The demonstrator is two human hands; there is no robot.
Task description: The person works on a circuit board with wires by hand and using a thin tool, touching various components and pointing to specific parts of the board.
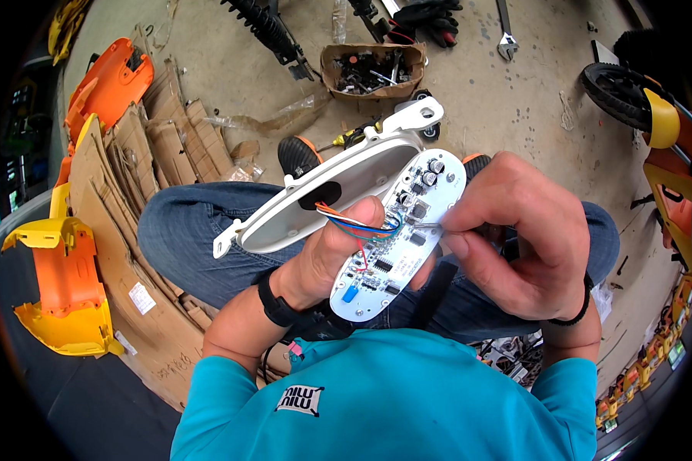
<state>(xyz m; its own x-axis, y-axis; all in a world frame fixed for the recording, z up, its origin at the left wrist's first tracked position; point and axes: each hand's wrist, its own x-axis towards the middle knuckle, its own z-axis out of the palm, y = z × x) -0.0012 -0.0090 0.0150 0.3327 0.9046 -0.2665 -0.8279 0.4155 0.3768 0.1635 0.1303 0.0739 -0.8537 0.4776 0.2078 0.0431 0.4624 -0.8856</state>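
My left hand (319, 265) grips a long oval white circuit board (396, 257), its thumb on the component side and a fingertip at the far edge. Several thin coloured wires (361, 223) run from the board into a dark hole in a white plastic housing (284, 227), which lies tilted behind it with mounting tabs at both ends. From the right, my right hand (523, 238) pinches a slim metal-tipped tool (428, 225) between thumb and forefinger. Its tip reaches the middle of the board near the wire ends; the rest is hidden by the fingers, so its kind is unclear.
A cardboard box of small parts (373, 73) stands ahead, with a yellow-handled screwdriver (354, 137) nearer my shoe. An adjustable wrench (507, 42) and dark gloves (427, 19) lie beyond. Flattened cardboard (123, 253) and orange-yellow panels (65, 273) fill the left; a black tyre (615, 96) is right.
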